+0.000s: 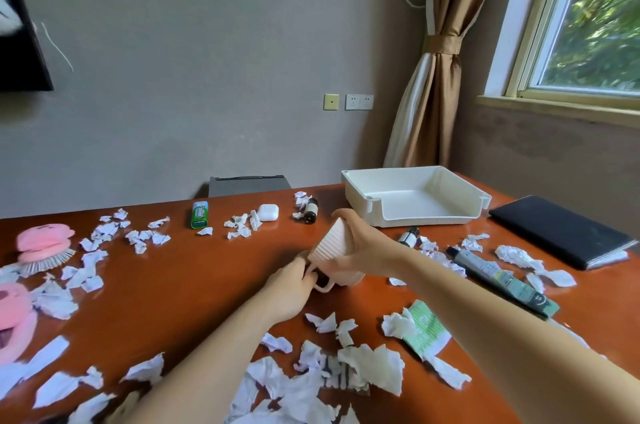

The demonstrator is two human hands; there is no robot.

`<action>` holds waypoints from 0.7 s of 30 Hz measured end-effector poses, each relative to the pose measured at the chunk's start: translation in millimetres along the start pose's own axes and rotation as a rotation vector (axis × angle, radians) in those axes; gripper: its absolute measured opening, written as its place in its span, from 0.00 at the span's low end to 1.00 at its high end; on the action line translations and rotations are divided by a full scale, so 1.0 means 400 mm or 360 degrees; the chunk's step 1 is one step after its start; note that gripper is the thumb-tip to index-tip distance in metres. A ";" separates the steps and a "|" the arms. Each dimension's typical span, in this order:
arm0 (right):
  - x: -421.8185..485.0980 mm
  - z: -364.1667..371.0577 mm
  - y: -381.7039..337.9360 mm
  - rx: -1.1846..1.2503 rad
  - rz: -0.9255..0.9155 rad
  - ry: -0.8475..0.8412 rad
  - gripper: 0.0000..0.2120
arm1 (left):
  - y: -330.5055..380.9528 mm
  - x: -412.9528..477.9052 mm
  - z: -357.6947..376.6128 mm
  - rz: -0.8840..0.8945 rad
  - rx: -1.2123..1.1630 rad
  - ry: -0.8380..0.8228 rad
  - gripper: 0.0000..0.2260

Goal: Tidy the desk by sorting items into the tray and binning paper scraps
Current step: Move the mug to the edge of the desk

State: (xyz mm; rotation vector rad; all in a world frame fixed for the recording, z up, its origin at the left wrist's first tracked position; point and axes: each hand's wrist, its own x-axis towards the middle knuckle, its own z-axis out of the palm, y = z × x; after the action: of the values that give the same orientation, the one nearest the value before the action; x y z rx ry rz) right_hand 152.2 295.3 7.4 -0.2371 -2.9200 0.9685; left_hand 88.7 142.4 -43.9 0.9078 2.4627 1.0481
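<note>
Ceramic, pale pink and ribbed, the mug [329, 247] sits mid-surface between both hands. It is tipped right over, narrow end up and wide end low. The right grip [360, 250] is wrapped round the mug's body from the right side, thumb over the upper end. The left grip [287, 288] comes in from below left, fingers curled at the looped handle [322, 286]. So the mug is caught on two sides, body in one grip, handle in the other. Whether its lower edge touches the glossy red-brown wooden surface [194, 285] is hard to tell.

Just beyond the right grip, at the far edge, stands the white plastic tray [356, 205], open front facing this way. Crumpled white paper scraps [374, 368] lie all over, thickest near the forearms. Right of the mug lie a dark squeeze tube [498, 278] and a black notebook [561, 233].
</note>
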 end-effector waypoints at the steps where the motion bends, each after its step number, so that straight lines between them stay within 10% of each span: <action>1: -0.008 0.006 0.006 0.0079 -0.0008 0.0026 0.40 | 0.003 -0.005 -0.001 0.0019 -0.0018 0.0035 0.19; 10: -0.068 0.048 0.044 0.0639 -0.0090 0.0262 0.42 | 0.041 -0.046 -0.034 0.0187 0.0120 0.0209 0.20; 21: -0.100 0.020 0.036 0.0240 0.0019 0.0156 0.43 | 0.092 -0.096 -0.038 0.0265 0.0284 0.0211 0.24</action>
State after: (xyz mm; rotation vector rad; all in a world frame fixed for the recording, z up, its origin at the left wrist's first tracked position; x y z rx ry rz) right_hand 192.7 295.5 -7.8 -0.2859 -2.7453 1.1381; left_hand 125.8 128.5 -5.0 1.1495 2.6625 0.9810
